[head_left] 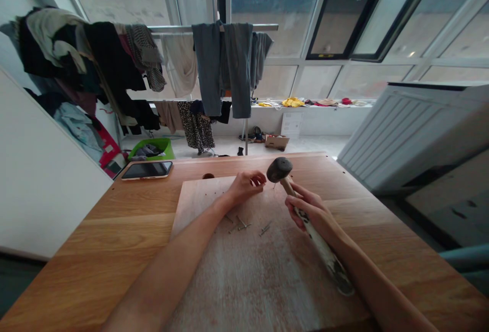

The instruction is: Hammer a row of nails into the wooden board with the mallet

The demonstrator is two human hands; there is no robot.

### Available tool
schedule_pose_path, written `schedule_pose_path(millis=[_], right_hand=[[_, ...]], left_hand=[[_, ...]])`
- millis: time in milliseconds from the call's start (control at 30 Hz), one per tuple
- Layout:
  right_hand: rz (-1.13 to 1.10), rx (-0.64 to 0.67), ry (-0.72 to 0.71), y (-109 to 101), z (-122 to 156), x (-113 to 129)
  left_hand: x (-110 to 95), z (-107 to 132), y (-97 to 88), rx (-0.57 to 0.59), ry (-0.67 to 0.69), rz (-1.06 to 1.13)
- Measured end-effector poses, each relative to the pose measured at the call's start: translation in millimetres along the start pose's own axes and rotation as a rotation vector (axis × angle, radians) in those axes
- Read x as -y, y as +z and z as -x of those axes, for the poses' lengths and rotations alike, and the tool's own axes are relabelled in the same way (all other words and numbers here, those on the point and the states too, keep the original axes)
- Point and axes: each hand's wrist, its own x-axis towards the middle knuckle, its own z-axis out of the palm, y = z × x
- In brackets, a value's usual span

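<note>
My right hand [309, 207] grips a rubber mallet [280, 169] by its pale, worn handle. Its black head is raised above the far part of a board [229, 271]. Under and just left of the head, a thin nail [274, 186] stands upright in the board. My left hand [249, 187] is close to the left of that nail, apart from it, with fingers loosely curled and a gap showing between them; nothing is visible in it. Several loose nails [243, 225] lie on the board between my arms, and a few small dark dots mark its far left.
The board rests on a wooden table [114, 240]. A phone [147, 170] lies at the table's far left, and a small round brown object [208, 175] sits behind the board. Beyond are a clothes rack [263, 27] with laundry, a green basin [168, 147] and a white cabinet [412, 128].
</note>
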Motion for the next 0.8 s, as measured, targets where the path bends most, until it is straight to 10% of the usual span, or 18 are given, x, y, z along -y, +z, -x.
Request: schedule_pose_path(millis=[800], right_hand=[[0.156, 0.118, 0.009, 1.5, 3.2, -0.3]], left_hand=[[2.5, -0.4, -0.4, -0.021, 0.001, -0.035]])
